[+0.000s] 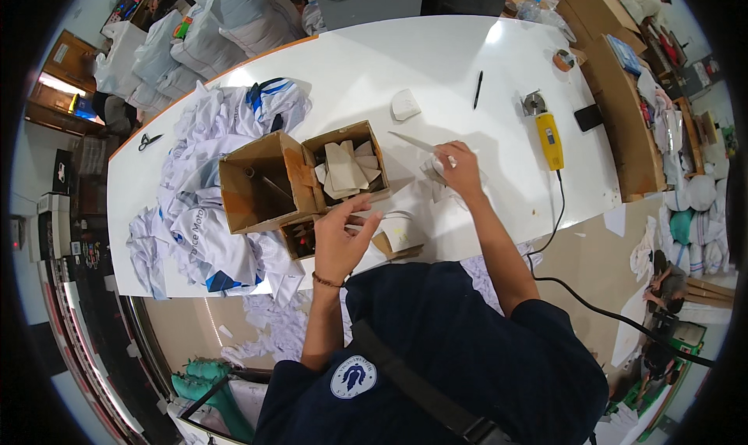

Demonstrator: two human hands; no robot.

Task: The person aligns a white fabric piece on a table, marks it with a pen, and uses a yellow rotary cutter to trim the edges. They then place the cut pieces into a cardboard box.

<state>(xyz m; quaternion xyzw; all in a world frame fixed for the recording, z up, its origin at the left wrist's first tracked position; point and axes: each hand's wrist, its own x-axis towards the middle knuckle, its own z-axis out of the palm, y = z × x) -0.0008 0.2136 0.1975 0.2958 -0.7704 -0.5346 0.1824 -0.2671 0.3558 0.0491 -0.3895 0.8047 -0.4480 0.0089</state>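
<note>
My left hand [343,239] hovers by the boxes' near edge, fingers bent and apart, with nothing plainly held. Close to its thumb is a pale stack of cut pieces [401,233], partly inside a cardboard holder. Further right, my right hand [460,168] is closed on a thin, pale, pointed strip [414,141] that sticks out leftward. Crumpled whitish material [438,171] lies under its fingers; whether it is gripped I cannot tell. Left of that hand, a cardboard box [378,133] holds several pale cut pieces [345,168]. A small white piece [405,105] lies beyond.
A second cardboard box [253,176] adjoins the first, beside heaped white and blue fabric [191,176]. Scissors [149,141] lie far left. To the right are a pen [478,89], a yellow corded rotary cutter [549,141] and a phone [588,118]. Sacks [257,17] stand behind the white table [351,63].
</note>
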